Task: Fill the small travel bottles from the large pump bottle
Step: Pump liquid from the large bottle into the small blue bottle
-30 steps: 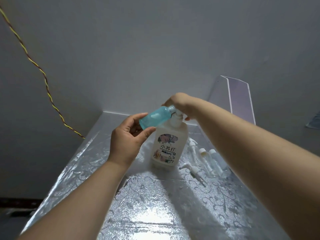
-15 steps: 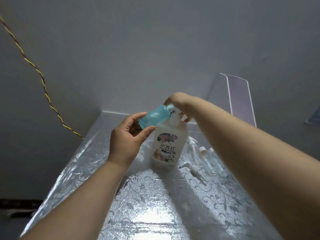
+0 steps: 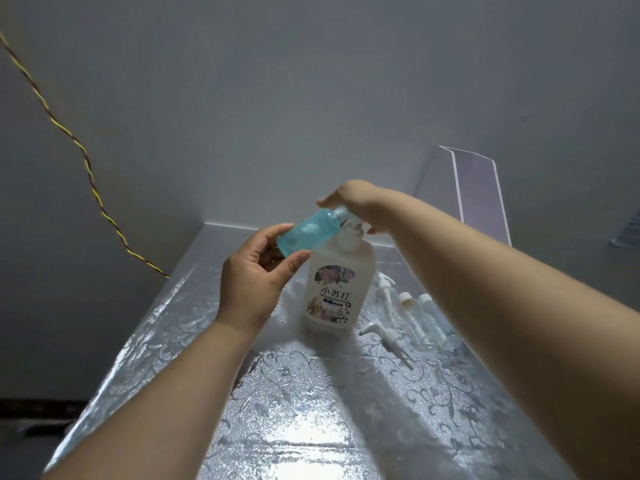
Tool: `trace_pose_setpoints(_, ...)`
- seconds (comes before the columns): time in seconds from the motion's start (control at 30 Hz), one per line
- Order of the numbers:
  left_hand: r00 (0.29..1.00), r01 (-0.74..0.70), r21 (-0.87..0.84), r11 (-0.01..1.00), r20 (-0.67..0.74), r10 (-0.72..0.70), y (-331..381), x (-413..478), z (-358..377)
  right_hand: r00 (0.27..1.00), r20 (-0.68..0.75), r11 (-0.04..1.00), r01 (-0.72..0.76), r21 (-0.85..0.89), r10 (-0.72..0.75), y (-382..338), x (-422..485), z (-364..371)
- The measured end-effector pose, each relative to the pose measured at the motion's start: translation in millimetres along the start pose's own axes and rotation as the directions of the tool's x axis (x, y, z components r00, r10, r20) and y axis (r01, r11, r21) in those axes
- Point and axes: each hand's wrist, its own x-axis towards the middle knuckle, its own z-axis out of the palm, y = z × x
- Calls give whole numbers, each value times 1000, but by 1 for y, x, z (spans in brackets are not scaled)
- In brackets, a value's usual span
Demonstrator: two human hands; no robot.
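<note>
Bearing 小苏打, the pump bottle (image 3: 338, 271) (upright) meets a blue bottle (image 3: 307, 233).

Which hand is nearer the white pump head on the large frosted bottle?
Right. The right hand rests on the white pump head; the left hand is lower left, holding the small blue bottle.

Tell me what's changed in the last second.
Little. The right hand on top of the pump bottle has risen slightly, the mouth of the blue travel bottle with it. The left hand still holds that bottle at the spout; nothing was let go. The clear bottles stay put.
</note>
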Motion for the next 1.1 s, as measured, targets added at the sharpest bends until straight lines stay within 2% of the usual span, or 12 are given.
trace_pose_setpoints(0.27,1000,16,-3,1000,-9,-16,0,-1,0,999,-33,997,19,72,-17,5,-1,1)
trace_pose_setpoints(0.53,1000,14,-22,1000,-6,-14,6,0,2,999,-12,999,41,-26,-42,-5,-2,-13)
trace_pose_setpoints(0.8,999,42,-1,999,-3,-42,0,0,1,998,-56,998,35,48,-33,6,17,3)
trace_pose_setpoints(1.1,999,30,17,999,-15,-30,5,1,-1,995,0,984,103,-146,-104,-5,13,-10)
